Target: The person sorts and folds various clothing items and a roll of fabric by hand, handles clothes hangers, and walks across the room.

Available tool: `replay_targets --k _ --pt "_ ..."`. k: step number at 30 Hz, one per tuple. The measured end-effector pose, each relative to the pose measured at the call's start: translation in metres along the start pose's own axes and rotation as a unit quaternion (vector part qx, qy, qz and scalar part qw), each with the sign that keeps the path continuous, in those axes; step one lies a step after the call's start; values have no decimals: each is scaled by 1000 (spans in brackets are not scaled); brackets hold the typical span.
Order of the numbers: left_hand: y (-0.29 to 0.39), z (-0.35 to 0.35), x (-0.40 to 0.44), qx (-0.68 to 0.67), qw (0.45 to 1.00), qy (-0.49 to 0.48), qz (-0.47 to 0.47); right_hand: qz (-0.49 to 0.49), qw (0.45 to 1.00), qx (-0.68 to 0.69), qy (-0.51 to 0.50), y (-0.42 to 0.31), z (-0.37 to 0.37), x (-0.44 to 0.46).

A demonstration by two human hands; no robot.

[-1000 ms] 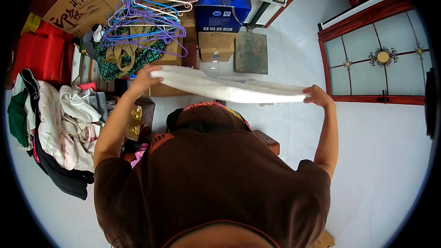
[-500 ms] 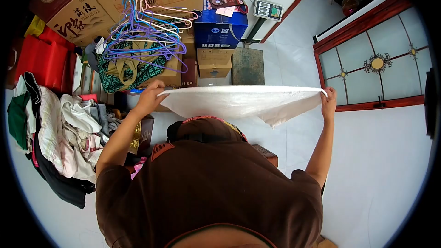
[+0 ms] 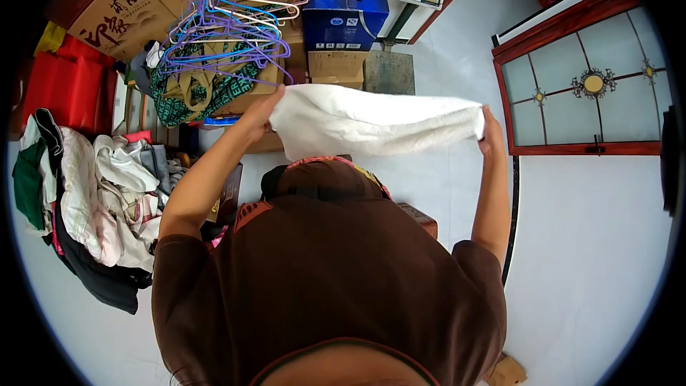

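A white cloth (image 3: 379, 118) is stretched in the air between my two hands, in front of my body. Its left end is gripped by my left hand (image 3: 264, 116), just below the pile of hangers. At the opposite end, my right hand (image 3: 490, 132) has its fingers closed on the cloth's edge. The lower part of the cloth hangs loosely in soft folds.
Purple, blue and pink hangers (image 3: 221, 43) lie on a green patterned bag (image 3: 214, 89) before cardboard boxes (image 3: 121, 18). Piled clothes (image 3: 107, 193) are at the left. A blue box (image 3: 343, 25), a platform scale (image 3: 390, 71) and a red-framed glass door (image 3: 589, 86) stand farther off.
Both hands have moved up in the view since half a second ago, and the left has come inward. The cloth was held taut and wide; now it is less spread, with folds along it.
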State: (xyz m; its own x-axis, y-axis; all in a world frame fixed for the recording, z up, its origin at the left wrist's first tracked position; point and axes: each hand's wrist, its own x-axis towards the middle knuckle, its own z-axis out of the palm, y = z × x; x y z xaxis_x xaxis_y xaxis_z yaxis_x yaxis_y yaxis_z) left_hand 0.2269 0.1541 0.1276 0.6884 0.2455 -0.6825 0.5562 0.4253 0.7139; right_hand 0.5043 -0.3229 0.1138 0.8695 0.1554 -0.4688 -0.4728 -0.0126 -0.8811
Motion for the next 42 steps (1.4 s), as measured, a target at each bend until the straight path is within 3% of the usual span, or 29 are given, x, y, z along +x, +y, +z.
replay_targets --k 4,5,10,14,17,20,24,26,28,29,32,37,42 --pt "16 52 -14 -78 997 -23 -5 1 998 67 -12 -9 87 -31" --pt "-6 40 25 -58 996 -73 -12 -9 997 62 -40 -6 107 -39" --pt "5 92 15 14 986 -165 17 -55 990 25 -125 22 192 -80" --pt "-2 111 15 27 979 -198 41 -168 961 -65 -209 54 230 -102" --pt "0 114 17 42 980 -184 55 -305 908 -223 -180 63 245 -125" --pt "-3 107 26 29 979 -199 36 -369 870 -265 -191 56 246 -131" --pt "6 116 14 149 956 -181 174 -287 914 -210 -195 63 242 -106" --pt "20 113 8 305 896 -56 317 -256 931 -164 -204 61 240 -101" --pt "46 114 -16 393 796 87 453 -231 939 -146 -208 48 241 -104" --pt "54 112 -22 369 833 60 409 -227 937 -139 -228 36 240 -111" --pt "39 108 1 300 765 -43 568 -261 924 -135 -243 19 237 -114" --pt "29 108 1 316 842 -157 409 -327 900 -147 -247 -13 237 -124" --pt "27 97 16 410 818 -279 291 -354 909 -107 -190 -23 230 -121"
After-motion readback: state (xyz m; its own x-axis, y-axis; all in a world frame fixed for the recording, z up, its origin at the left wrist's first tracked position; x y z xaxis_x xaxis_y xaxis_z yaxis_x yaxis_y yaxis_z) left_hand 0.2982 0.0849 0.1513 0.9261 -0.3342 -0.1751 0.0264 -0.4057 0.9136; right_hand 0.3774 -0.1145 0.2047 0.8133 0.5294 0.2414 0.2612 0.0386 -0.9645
